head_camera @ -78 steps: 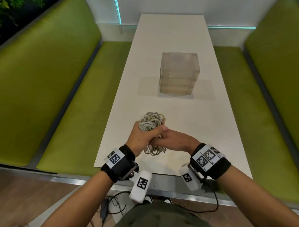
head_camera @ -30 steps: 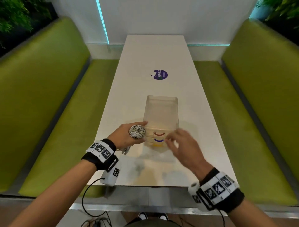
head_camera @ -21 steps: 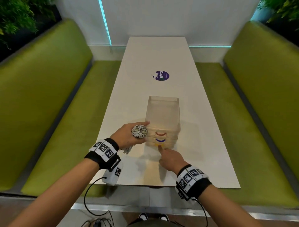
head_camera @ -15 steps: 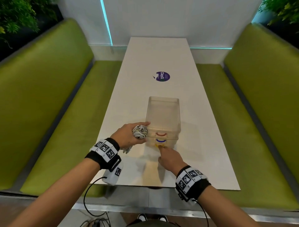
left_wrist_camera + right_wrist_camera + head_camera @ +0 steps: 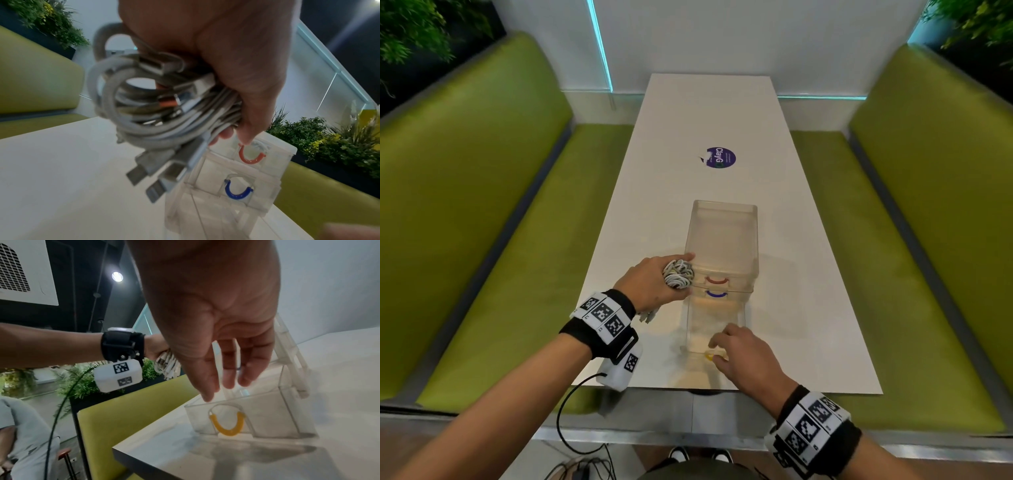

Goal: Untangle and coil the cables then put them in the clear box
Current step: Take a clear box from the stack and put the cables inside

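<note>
The bundle of coiled white and grey cables sat gripped in the left hand, fingers curled round it, just at the 9 o'clock side of the clear plastic drawer box, the thumb tip touching its top edge near the red handle. The bottom drawer with the yellow handle stood pulled out toward 6 o'clock and looked empty, the right hand hovering over its front rim with fingers relaxed and spread, holding nothing. By that showing the untangling and coiling seemed done; what remained was laying the bundle in the open drawer and likely pushing it shut. Only the left wrist view showed the loose USB plugs dangling from the coil and the blue handle clearly; only the right wrist view showed the drawer's bare inside; the head view alone gave the white table and purple round sticker at 12 o'clock
</note>
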Motion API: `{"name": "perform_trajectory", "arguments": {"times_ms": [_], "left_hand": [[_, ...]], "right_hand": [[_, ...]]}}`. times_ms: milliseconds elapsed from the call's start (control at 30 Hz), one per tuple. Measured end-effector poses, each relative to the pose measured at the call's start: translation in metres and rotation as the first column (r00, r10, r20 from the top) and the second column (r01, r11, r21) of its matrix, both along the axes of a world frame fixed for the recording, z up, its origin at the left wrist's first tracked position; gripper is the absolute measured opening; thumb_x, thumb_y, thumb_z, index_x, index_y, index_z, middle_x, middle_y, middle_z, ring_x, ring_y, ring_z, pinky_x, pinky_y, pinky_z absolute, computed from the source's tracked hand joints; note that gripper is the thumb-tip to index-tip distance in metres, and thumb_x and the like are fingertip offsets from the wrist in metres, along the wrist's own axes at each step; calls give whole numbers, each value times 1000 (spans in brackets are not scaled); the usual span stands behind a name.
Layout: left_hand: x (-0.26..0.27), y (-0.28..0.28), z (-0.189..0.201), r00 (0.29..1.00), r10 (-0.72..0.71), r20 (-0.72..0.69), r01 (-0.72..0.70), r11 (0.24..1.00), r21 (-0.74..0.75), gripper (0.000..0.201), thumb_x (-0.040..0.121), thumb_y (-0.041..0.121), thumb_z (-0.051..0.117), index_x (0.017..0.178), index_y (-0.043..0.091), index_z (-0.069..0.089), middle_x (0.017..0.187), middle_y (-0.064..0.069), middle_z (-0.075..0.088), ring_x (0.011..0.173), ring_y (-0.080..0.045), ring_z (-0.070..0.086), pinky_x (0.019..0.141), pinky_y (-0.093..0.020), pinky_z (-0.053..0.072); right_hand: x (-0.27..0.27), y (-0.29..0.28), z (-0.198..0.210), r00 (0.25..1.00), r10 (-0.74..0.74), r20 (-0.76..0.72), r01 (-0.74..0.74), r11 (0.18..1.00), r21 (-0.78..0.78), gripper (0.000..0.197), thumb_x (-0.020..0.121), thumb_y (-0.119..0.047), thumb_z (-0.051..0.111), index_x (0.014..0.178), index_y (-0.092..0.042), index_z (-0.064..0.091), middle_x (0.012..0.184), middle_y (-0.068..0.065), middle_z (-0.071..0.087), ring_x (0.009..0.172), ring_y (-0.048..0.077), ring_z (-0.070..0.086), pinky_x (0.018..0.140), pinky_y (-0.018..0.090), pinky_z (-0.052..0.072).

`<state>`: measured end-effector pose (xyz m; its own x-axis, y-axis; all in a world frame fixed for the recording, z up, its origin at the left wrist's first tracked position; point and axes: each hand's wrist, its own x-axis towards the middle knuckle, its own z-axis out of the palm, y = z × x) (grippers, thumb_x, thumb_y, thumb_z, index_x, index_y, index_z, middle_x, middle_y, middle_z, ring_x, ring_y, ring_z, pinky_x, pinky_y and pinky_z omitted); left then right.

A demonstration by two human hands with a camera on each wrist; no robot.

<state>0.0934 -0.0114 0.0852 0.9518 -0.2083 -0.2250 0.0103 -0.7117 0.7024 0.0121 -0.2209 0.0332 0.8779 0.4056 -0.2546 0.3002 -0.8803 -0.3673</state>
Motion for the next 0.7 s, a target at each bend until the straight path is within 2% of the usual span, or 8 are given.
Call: {"name": "perform_trajectory", "arguments": {"times_ms": [67,200,267,500,567,600,667,700], "left_hand": [[0,-1,1,1000,3,12,-3,1000,26,66,64,49,73,124,57,47,107,17,69,96,-10,65,88,-37,54],[-2,-6,6,999,1,39,-5,994,107,65,71,44,73,131,46,48,111,11,69,98,-13,64,89,-34,52],[-3,-12,10,998,-5,55,-3,989,147,64,74,44,72,133,41,48,111,8,69,98,-14,63,88,-32,51],[-9,-28,16,996,-26,83,6,973,233,62,78,48,66,134,30,48,117,3,67,104,-20,60,89,-32,48],[-12,-26,18,997,-18,74,7,988,153,58,77,46,69,131,32,52,120,6,65,102,-18,62,90,-34,49],[-15,-24,18,998,8,68,-12,999,53,52,75,45,71,124,35,56,121,7,65,98,-15,64,89,-36,51],[-24,-21,20,995,88,37,-77,968,-239,40,73,38,76,110,40,62,116,5,67,84,-7,66,82,-36,55],[-31,-22,22,993,115,9,-104,923,-369,40,74,31,78,110,38,62,110,1,69,77,-5,65,75,-32,56]], "right_hand": [[5,0,-3,999,0,-34,-2,998,-55,30,92,-19,49,121,-21,56,119,3,53,108,26,52,82,33,43],[5,4,-6,993,35,-113,-42,997,-60,28,88,-10,49,112,-17,61,111,7,58,100,27,57,73,30,40],[0,7,-7,988,73,-136,-82,995,-58,27,88,-9,49,111,-15,62,109,9,57,98,29,57,70,29,37],[-6,5,-6,981,95,-171,-99,995,-12,25,88,-13,55,113,-14,61,110,9,57,99,28,58,75,29,41],[-5,3,0,982,65,-178,-59,998,36,31,86,-21,62,117,-17,59,112,6,57,98,21,58,78,27,42],[-4,2,5,986,33,-164,-18,995,94,37,85,-29,65,120,-19,57,114,3,56,95,16,56,79,26,42],[-2,1,18,988,-88,-131,124,946,301,53,79,-45,70,125,-23,53,117,-5,53,93,6,51,81,20,42],[-2,2,27,980,-152,-131,194,882,429,61,76,-51,70,127,-25,50,119,-9,51,96,4,51,82,17,43]]}}
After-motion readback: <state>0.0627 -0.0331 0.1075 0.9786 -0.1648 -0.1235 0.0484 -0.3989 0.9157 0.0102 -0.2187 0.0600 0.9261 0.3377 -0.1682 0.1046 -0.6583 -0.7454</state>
